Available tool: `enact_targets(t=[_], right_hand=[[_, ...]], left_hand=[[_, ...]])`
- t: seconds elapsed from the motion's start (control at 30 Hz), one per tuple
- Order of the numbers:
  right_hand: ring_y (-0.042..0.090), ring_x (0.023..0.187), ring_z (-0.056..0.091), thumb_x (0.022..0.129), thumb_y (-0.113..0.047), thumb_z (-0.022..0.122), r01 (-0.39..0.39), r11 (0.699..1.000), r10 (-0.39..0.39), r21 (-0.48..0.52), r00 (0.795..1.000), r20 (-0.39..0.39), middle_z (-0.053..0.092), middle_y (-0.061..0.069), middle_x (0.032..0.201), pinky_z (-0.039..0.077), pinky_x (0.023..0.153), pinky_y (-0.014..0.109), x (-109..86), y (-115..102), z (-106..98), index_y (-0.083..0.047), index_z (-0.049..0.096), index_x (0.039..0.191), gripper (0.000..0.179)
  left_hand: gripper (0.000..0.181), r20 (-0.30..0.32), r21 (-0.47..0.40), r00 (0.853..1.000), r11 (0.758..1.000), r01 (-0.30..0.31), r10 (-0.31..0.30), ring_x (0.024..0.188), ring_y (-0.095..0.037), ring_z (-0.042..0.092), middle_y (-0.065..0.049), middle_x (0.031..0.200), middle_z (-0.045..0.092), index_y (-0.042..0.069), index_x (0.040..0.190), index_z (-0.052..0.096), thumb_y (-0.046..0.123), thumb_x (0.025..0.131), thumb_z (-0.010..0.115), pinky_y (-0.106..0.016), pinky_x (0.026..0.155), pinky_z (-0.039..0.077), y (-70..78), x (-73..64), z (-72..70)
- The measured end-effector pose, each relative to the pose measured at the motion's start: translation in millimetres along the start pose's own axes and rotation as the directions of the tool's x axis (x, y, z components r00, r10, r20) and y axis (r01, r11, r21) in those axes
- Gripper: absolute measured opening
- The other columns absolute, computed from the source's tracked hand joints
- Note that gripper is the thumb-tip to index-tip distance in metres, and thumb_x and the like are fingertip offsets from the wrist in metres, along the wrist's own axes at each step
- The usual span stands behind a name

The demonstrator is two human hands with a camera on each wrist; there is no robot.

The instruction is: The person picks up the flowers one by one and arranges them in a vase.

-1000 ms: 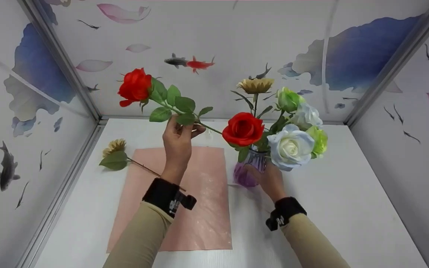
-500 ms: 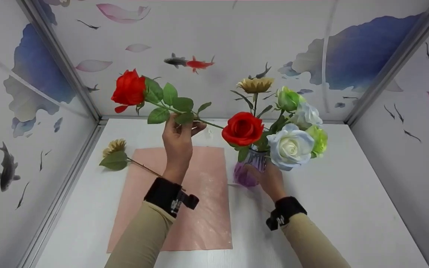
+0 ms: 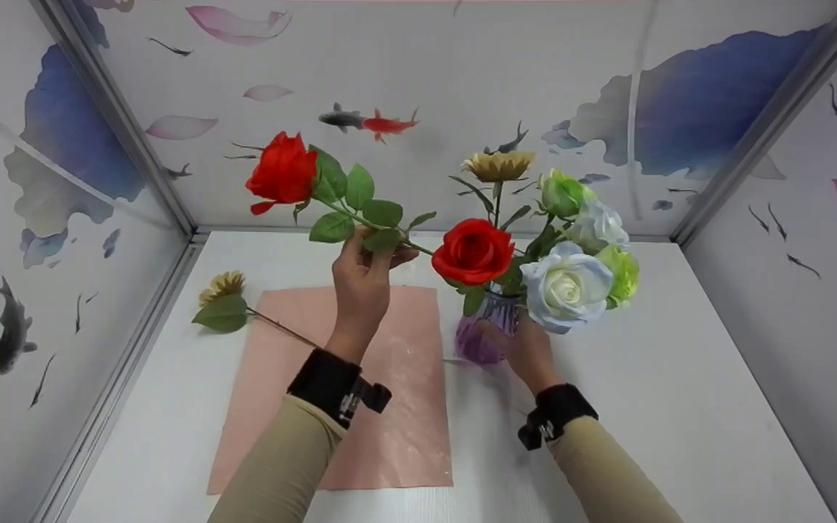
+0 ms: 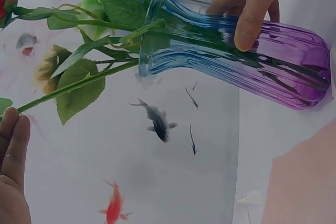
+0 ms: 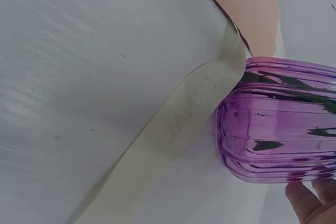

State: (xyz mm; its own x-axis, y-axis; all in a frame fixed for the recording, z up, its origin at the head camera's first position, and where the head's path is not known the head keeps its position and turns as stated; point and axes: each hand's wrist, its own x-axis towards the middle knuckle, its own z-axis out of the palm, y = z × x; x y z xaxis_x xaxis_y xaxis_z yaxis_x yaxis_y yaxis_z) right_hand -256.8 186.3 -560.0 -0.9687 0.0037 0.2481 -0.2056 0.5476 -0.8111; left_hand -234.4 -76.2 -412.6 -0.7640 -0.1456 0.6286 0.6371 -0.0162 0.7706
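Observation:
My left hand (image 3: 362, 290) pinches the leafy green stem of a red rose (image 3: 284, 168), whose bloom leans to the upper left. In the left wrist view that stem (image 4: 79, 84) runs to the rim of a ribbed blue-to-purple glass vase (image 4: 210, 40). My right hand (image 3: 532, 352) grips the vase by its side. Another red rose (image 3: 473, 251), a gold sunflower-like bloom (image 3: 498, 167), pale blue-white roses (image 3: 569, 288) and green roses (image 3: 564, 192) stand in the vase. The right wrist view shows the purple vase bottom (image 5: 278, 124) with dark stems inside.
A pink sheet (image 3: 397, 407) lies flat on the white table (image 3: 680, 407). A gold flower (image 3: 222, 288) with one big leaf lies across its left side. A pale ribbon (image 5: 178, 114) trails from beside the vase. Printed walls (image 3: 462, 65) enclose the table.
My left hand has shifted slightly right with the red rose, after a small drift of the bloom to the left. My right hand and the vase have stayed in place.

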Motion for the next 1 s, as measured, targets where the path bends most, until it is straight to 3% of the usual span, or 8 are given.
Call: enact_targets(t=[0.23, 0.43, 0.67, 0.8, 1.0], right_hand=[[0.026, 0.141, 0.044, 0.086, -0.029, 0.085, 0.008, 1.0, -0.008, 0.019, 1.0, 0.002, 0.047, 0.009, 0.15, 0.031, 0.12, 0.048, -0.2, -1, 0, -0.016, 0.03, 0.154, 0.088], [0.025, 0.143, 0.042, 0.085, -0.029, 0.086, 0.005, 1.0, -0.005, 0.007, 1.0, 0.01, 0.045, 0.008, 0.152, 0.03, 0.121, 0.048, 0.5, 0, 1, -0.017, 0.028, 0.155, 0.091], [0.029, 0.144, 0.042, 0.088, -0.028, 0.083, -0.04, 0.999, 0.039, 0.003, 0.998, 0.056, 0.045, 0.011, 0.153, 0.029, 0.121, 0.049, -2.3, -3, -2, -0.015, 0.029, 0.155, 0.087], [0.029, 0.144, 0.043, 0.088, -0.032, 0.083, -0.05, 0.998, 0.048, 0.031, 0.997, 0.061, 0.045, 0.009, 0.154, 0.031, 0.121, 0.049, -2.6, -3, -2, -0.017, 0.029, 0.155, 0.087], [0.029, 0.142, 0.046, 0.089, -0.036, 0.081, -0.072, 0.997, 0.07, 0.017, 0.995, 0.073, 0.049, 0.009, 0.151, 0.033, 0.119, 0.05, -3.4, -4, -4, -0.017, 0.031, 0.153, 0.084]], left_hand=[[0.018, 0.11, 0.137, 0.99, 0.985, -0.107, 0.093, 0.088, -0.029, 0.075, -0.015, 0.103, 0.071, -0.003, 0.116, 0.061, 0.009, 0.103, 0.059, -0.037, 0.085, 0.06, -4.8, -3.1, 8.0], [0.015, 0.195, 0.275, 0.971, 0.943, -0.187, 0.136, 0.094, -0.021, 0.073, -0.012, 0.103, 0.072, -0.003, 0.116, 0.062, 0.005, 0.103, 0.058, -0.032, 0.086, 0.059, -7.4, -8.1, 13.7], [0.013, 0.25, 0.298, 0.954, 0.925, -0.235, 0.162, 0.093, -0.024, 0.072, -0.014, 0.1, 0.071, -0.003, 0.113, 0.061, 0.002, 0.101, 0.061, -0.032, 0.086, 0.059, -7.9, -8.9, 21.0], [0.016, 0.294, 0.304, 0.938, 0.912, -0.276, 0.185, 0.096, -0.025, 0.071, -0.015, 0.102, 0.071, -0.004, 0.113, 0.063, 0.003, 0.099, 0.063, -0.033, 0.086, 0.059, -12.2, -11.0, 24.0], [0.015, 0.346, 0.274, 0.922, 0.921, -0.278, 0.175, 0.095, -0.025, 0.069, -0.015, 0.103, 0.071, -0.003, 0.113, 0.065, 0.0, 0.099, 0.062, -0.033, 0.088, 0.058, -13.0, -13.0, 30.4]])
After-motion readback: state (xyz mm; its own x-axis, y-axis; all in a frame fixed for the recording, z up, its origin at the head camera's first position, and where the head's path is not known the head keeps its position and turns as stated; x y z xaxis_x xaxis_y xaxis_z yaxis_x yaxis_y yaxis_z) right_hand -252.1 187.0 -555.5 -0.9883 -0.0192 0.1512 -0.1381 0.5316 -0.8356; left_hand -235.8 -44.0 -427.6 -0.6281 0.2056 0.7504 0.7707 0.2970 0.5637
